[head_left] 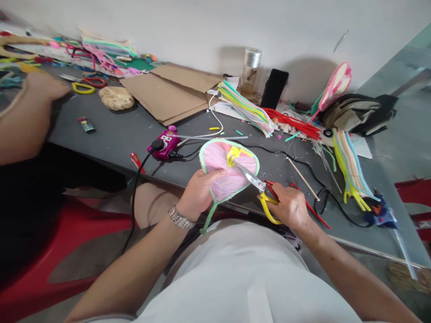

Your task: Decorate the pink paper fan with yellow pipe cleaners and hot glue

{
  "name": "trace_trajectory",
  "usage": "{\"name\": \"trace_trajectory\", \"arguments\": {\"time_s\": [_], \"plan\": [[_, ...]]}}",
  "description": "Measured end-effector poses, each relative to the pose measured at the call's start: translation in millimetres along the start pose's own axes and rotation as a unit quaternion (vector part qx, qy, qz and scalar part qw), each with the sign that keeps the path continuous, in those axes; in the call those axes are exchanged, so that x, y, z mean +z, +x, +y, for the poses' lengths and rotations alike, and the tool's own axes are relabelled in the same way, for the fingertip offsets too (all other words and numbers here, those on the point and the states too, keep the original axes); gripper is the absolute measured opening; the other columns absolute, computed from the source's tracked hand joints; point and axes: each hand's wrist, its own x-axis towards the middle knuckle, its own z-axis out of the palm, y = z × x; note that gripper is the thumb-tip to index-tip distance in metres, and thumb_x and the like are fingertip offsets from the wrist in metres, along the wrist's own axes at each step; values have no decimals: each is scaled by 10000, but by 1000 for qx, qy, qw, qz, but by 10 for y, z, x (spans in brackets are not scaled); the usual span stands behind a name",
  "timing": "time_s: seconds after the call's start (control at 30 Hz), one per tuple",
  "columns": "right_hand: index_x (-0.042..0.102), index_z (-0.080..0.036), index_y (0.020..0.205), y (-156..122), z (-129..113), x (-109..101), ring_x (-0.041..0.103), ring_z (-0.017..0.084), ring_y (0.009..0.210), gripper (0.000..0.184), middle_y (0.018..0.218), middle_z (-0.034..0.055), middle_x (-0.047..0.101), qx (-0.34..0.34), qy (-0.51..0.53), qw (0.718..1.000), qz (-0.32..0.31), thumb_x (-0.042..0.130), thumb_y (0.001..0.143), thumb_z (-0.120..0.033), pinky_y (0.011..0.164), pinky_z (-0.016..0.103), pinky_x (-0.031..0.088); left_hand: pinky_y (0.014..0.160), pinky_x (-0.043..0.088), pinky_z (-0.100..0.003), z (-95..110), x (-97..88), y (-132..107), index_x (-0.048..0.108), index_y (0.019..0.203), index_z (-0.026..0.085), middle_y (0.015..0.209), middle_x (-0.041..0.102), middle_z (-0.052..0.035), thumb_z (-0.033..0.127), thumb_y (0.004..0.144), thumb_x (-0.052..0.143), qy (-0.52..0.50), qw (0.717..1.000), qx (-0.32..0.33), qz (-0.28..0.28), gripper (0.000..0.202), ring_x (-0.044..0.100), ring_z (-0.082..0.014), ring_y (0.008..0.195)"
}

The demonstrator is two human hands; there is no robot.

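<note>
Our left hand (198,194), a metal watch (180,217) on its wrist, is closed around the edge of a pink heart-shaped craft fan (229,168) with a green rim, held just off the front edge of the grey worktable (111,134), in the lower middle of the frame. Our right hand (290,208) grips yellow-handled scissors (269,208), their steel blades (251,176) at the yellow knot (235,156) on the fan's centre. Just beyond lie a magenta power strip (164,146) and its black cord (134,202). At upper left, a co-worker's hand (49,85) rests near red-and-yellow-handled scissors (84,85).
</note>
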Motion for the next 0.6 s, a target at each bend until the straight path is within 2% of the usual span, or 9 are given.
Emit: {"name": "trace_trajectory", "arguments": {"time_s": [0.2, 0.37, 0.6], "plan": [[670, -158, 904, 51, 32, -174, 611, 196, 563, 349, 648, 48, 680, 9, -37, 999, -1, 583, 945, -494, 607, 316, 312, 880, 589, -390, 38, 17, -5, 815, 910, 127, 948, 824, -93, 292, 577, 932, 22, 1000, 13, -6, 389, 766, -305, 937], [672, -166, 854, 89, 52, -163, 608, 206, 564, 399, 626, 52, 667, 7, -71, 997, -20, 563, 941, -540, 611, 329, 292, 900, 586, -401, 20, 34, 4, 809, 946, 107, 1007, 821, -121, 312, 581, 940, 45, 999, 6, -17, 438, 761, -303, 946], [685, -164, 845, 180, 93, -167, 561, 189, 548, 418, 611, 47, 645, -5, -91, 996, -22, 570, 938, -555, 606, 322, 264, 932, 581, -429, 21, 81, 22, 801, 977, 123, 1041, 818, -115, 318, 581, 941, 71, 997, -11, -19, 464, 751, -322, 985]]}}
